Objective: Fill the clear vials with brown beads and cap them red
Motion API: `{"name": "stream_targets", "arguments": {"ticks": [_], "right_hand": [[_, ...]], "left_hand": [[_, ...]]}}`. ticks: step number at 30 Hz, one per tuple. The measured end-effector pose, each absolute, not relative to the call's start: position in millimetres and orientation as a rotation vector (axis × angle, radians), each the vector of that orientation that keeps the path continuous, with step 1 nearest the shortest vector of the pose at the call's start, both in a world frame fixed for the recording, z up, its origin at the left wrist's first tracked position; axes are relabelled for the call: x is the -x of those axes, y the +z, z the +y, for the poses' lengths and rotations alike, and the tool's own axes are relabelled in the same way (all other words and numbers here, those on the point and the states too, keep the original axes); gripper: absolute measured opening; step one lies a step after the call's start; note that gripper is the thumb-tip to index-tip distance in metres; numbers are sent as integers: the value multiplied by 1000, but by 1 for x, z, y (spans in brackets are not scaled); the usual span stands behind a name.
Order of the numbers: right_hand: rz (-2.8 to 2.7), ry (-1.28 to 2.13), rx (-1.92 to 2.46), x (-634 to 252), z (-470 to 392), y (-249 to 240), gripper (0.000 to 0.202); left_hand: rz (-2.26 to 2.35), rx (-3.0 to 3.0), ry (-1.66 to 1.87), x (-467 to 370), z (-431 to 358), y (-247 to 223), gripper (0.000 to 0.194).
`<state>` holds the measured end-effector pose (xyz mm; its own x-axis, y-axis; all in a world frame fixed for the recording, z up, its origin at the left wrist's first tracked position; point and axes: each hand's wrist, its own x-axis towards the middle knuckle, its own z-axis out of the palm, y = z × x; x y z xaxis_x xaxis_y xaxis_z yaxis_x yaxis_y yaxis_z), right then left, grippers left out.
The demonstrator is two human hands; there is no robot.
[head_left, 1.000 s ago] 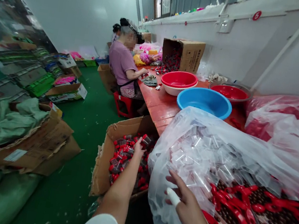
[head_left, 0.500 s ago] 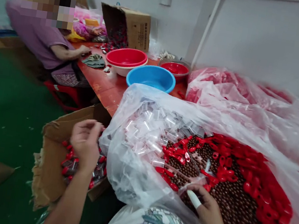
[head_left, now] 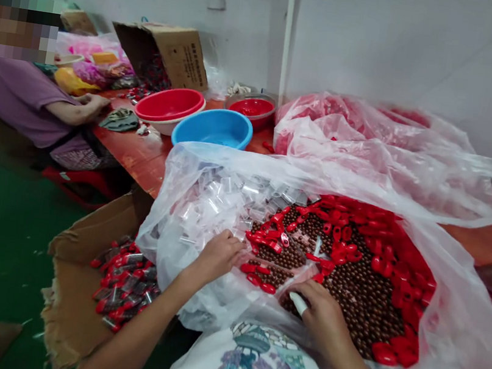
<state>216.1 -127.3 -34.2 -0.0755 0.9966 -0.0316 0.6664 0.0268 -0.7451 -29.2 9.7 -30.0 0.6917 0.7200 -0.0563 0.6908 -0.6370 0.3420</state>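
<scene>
My left hand [head_left: 219, 256] reaches over the near left part of a large clear plastic bag. Its fingers are drawn together beside the clear plastic tubes [head_left: 213, 201] and red plastic pieces [head_left: 269, 234]; whatever they hold is hidden. Above the dark brown beads [head_left: 366, 307] in the bag, my right hand [head_left: 317, 309] has its fingers bent inward, a white cover on one fingertip. Anything between those fingers is too small to make out. More red pieces [head_left: 404, 270] lie along the right side of the beads.
A cardboard box [head_left: 69, 281] of filled red-capped tubes [head_left: 129, 284] stands low at left. Blue [head_left: 212, 129] and red [head_left: 169, 105] basins sit on the red table [head_left: 134, 158]. Behind are bags of red pieces [head_left: 346, 132]. A co-worker [head_left: 19, 95] sits at left.
My left hand has moved right, from above the cardboard box to the tubes and red pieces in the bag. My right hand stays at the beads. The view has turned right.
</scene>
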Motion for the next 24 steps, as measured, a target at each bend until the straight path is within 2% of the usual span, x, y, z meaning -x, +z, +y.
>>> {"name": "stream_targets", "arguments": {"ticks": [4,6,9,13,17,24], "right_hand": [[-2021,768,1584,-197,-109,-40,37],[-2152,704,1513,-183,-96,-40,45],[-2324,596,1451,-166,-80,-39,50],[-2403,553,1433,-164,-77,-40,44],[-2312,556,1569,-189,-97,-38,44],[-2071,403,2020,-261,-159,-47,63]], "left_hand": [[1188,-2625,3,29,11,-27,38],[1182,-2648,11,29,12,-27,37],[1159,-2655,164,29,12,-28,38],[1069,-2516,427,24,6,-27,37],[942,-2445,428,10,-1,-30,34],[869,-2445,200,-24,9,-41,28]]}}
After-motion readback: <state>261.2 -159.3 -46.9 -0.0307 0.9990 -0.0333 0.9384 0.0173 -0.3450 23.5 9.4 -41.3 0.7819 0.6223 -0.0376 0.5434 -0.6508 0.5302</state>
